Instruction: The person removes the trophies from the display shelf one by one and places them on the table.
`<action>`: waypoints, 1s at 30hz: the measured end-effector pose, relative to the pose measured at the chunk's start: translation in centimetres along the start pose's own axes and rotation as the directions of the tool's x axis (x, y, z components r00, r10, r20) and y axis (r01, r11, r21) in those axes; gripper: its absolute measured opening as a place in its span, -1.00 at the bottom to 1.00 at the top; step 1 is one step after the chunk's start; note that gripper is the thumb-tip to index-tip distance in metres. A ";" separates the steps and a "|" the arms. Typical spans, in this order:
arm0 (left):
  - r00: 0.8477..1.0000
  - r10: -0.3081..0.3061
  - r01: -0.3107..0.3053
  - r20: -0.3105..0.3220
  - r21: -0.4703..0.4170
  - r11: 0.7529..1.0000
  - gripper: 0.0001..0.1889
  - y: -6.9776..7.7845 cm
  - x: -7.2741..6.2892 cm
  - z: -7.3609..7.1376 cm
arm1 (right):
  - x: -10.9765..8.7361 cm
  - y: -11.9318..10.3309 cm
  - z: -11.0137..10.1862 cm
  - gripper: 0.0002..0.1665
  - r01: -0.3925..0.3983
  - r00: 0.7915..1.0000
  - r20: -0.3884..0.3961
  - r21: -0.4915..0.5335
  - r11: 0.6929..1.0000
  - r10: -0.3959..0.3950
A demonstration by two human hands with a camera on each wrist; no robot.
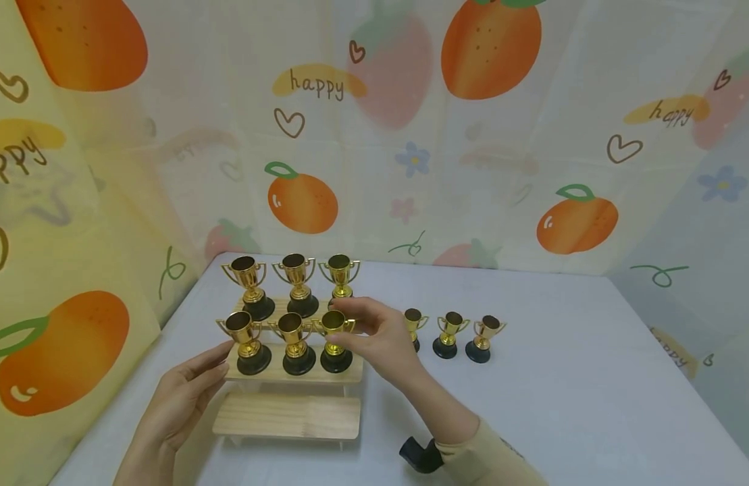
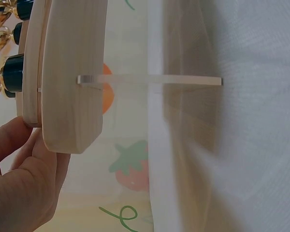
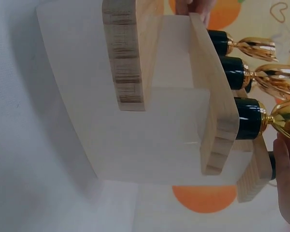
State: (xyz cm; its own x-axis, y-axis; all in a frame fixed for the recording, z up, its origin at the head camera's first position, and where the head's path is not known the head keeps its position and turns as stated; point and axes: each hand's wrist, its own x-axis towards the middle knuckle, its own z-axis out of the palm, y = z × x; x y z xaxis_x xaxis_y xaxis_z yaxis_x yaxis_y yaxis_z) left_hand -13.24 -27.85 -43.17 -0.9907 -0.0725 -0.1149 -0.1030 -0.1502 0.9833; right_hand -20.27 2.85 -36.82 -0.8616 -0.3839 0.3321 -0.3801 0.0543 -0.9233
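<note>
A three-tier wooden display stand (image 1: 289, 415) carries small gold trophies on black bases, three on the top tier and three on the middle one. Its bottom tier is bare. My right hand (image 1: 383, 341) holds the cup of the right-hand trophy (image 1: 333, 321) on the middle tier, thumb in front and fingers behind; in the right wrist view its black base (image 3: 248, 118) rests on the board. At the stand's left end, my left hand (image 1: 182, 398) pinches the edge of the middle board (image 2: 34, 63) between thumb and fingers.
Three more trophies (image 1: 451, 334) stand in a row on the white tabletop (image 1: 562, 391), right of the stand. Near the right sleeve lies a black curved object (image 1: 421, 455). A fruit-patterned cloth (image 1: 374, 169) hangs behind and at the sides.
</note>
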 end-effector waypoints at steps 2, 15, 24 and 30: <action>1.000 -0.001 0.001 0.003 0.001 1.000 -0.64 0.0 0.0 0.0 | 0.0 0.0 0.1 -0.48 -0.013 1.000 0.002 -0.007 1.000 0.013; 1.000 0.016 -0.016 0.011 -0.024 1.000 -0.63 0.0 0.1 0.0 | 0.0 0.2 0.3 -0.52 -0.031 0.999 -0.004 -0.001 1.000 0.031; 1.000 -0.003 0.003 0.007 -0.010 1.000 -0.64 0.0 0.0 0.0 | -0.2 0.2 0.2 -0.52 -0.035 0.999 -0.005 0.007 0.999 0.035; 1.000 -0.006 0.006 0.011 -0.014 1.000 -0.63 0.1 0.0 0.0 | -0.4 0.1 0.0 -0.52 -0.031 0.999 -0.008 0.007 0.999 0.032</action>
State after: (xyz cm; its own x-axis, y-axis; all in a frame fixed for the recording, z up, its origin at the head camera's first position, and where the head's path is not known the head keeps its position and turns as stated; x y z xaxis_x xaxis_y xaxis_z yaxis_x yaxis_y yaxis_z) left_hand -13.24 -27.88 -43.07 -0.9910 -0.0611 -0.1194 -0.1080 -0.1640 0.9805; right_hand -19.92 3.06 -37.00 -0.8760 -0.3741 0.3045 -0.3505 0.0598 -0.9347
